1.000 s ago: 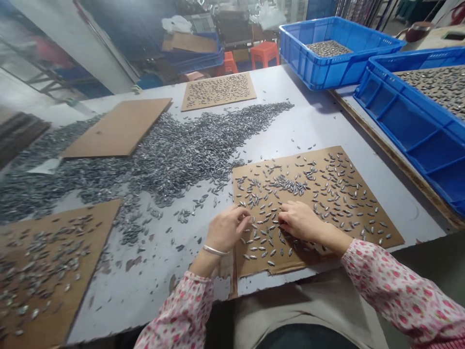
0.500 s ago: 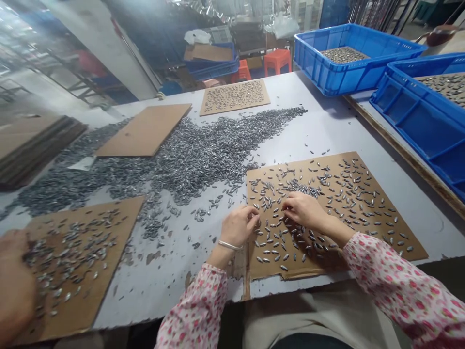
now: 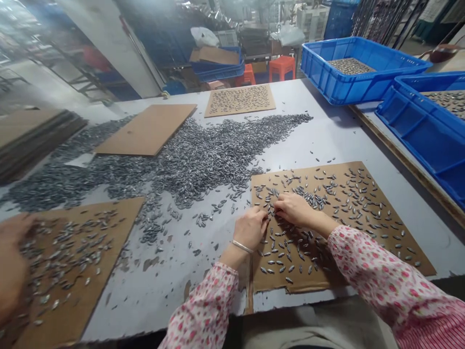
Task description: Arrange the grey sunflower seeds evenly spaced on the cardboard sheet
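A brown cardboard sheet [image 3: 305, 281] lies before me, strewn with small silvery spindle-shaped metal pieces [image 3: 316, 199]. At its left edge is my left hand [image 3: 251, 227], wearing a bracelet, with thumb and fingers pinched together; whatever is between the fingertips is hidden. My right hand [image 3: 295, 209] reaches over the sheet from the right, its fingertips closed and pointing down among the pieces near the left hand. I cannot make out what it pinches. The two hands are close together but apart. Loose pieces lie singly around both, with a denser cluster just beyond the right hand.
A large heap of metal pieces [image 3: 203, 155] covers the table's middle, with a bare cardboard sheet [image 3: 145, 131] on it. At left, another person's hand [image 3: 12, 266] is over a second covered sheet [image 3: 119, 218]. Blue crates [image 3: 327, 82] stand at right, stacked cardboard [image 3: 36, 140] at far left.
My right hand has moved left, closer to my left hand. The view has shifted slightly. The other person's hand has moved a little over the left sheet.
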Action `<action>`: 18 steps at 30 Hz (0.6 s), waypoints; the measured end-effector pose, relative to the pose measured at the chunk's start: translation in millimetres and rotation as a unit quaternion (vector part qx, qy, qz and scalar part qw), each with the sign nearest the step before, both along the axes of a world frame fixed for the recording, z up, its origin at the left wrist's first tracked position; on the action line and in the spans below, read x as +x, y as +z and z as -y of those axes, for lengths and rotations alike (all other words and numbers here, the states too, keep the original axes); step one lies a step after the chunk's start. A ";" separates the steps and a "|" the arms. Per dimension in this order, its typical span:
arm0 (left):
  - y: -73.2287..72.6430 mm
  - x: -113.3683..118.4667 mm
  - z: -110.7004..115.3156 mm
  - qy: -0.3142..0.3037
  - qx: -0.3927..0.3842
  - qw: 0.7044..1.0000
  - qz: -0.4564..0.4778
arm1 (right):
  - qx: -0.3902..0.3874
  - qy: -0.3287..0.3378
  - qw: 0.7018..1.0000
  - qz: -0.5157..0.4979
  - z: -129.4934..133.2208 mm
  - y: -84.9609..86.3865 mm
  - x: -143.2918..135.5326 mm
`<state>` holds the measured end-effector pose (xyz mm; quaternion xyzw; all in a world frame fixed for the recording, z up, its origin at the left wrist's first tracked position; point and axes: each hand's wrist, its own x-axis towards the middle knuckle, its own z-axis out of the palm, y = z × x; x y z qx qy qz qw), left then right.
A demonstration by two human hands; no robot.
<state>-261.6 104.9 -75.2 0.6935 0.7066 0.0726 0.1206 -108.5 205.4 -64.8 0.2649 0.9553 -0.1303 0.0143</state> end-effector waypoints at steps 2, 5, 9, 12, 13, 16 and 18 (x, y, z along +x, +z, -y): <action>-2.7 -6.9 2.7 -0.009 -0.008 1.000 0.012 | -0.011 0.032 0.999 0.003 -2.2 3.3 0.8; -2.2 -19.8 5.5 0.000 -0.004 0.999 0.050 | -0.037 0.060 0.997 0.024 -4.8 9.8 -0.4; 6.7 -32.1 6.1 0.047 0.008 0.996 0.070 | -0.039 0.033 0.998 0.037 -6.3 12.6 -5.6; 13.9 -30.3 4.9 0.059 -0.007 0.996 0.073 | -0.031 0.001 0.999 0.025 -4.0 7.4 -10.1; 15.0 -28.1 4.3 0.060 -0.012 0.995 0.073 | -0.025 -0.010 0.999 0.020 -2.4 5.3 -11.6; 12.9 -21.2 2.2 0.072 -0.020 0.995 0.061 | 0.005 -0.029 0.999 0.020 4.5 2.4 -15.9; 8.2 -19.7 1.2 0.073 -0.016 0.996 0.052 | 0.014 -0.025 0.999 0.029 9.1 4.2 -18.0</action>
